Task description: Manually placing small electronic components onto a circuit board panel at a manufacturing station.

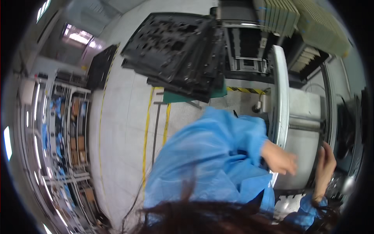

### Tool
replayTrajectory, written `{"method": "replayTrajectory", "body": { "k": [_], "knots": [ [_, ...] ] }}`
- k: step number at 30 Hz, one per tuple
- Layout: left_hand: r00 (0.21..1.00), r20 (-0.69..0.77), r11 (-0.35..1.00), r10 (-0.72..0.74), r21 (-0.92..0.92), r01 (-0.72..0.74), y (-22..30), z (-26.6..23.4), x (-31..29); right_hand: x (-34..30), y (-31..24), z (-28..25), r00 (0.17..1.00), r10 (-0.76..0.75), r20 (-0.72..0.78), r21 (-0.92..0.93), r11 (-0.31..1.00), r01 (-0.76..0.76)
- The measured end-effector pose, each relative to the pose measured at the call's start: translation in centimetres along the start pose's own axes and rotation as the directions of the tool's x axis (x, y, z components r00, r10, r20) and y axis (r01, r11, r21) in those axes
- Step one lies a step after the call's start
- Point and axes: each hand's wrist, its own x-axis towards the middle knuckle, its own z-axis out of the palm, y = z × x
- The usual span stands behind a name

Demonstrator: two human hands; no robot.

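Note:
My left hand (279,157) reaches out of a blue sleeve (218,144), past a pale metal rail (281,93). Its fingers bend loosely, slightly blurred, with the tips apart; I see nothing in them. Below it lies a light grey panel surface (302,146) between the rails of a frame. On the far right side of this panel, my right hand (325,168) is raised, fingers stretched and apart. No held thing shows there either. A dark crossbar (306,126) spans the frame just beyond both hands.
Black trays (171,46) are stacked on a green-topped support (177,96) ahead. Racks of pale upright panels (278,17) stand at the far right. Metal shelving (78,132) with boxes lines the left. Yellow tape (148,128) marks the floor, where a cable (134,201) lies.

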Motion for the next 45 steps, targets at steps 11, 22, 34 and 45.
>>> {"method": "replayTrajectory", "body": {
  "k": [11,22,34,45],
  "knots": [
    [-0.696,-0.705,-0.355,0.135,-0.690,0.631,25.5,-26.7,-54.1,18.5,-30.2,28.0,0.778,-0.624,0.064,0.728,0.563,0.391],
    [-0.412,-0.905,-0.415,-0.105,-0.337,0.845,31.0,-32.1,-56.6,14.2,-35.3,30.1,0.949,-0.288,0.125,0.991,0.074,-0.108],
    [0.082,-0.351,0.161,-0.933,-0.202,0.966,19.4,-28.0,-16.0,-6.6,-14.8,9.2,0.875,0.483,0.021,0.991,-0.127,0.046],
    [0.354,0.033,0.337,-0.934,-0.236,0.911,-8.4,-15.8,-3.0,-15.7,-0.7,13.3,0.456,0.889,-0.044,0.989,-0.027,0.149]
  ]
}}
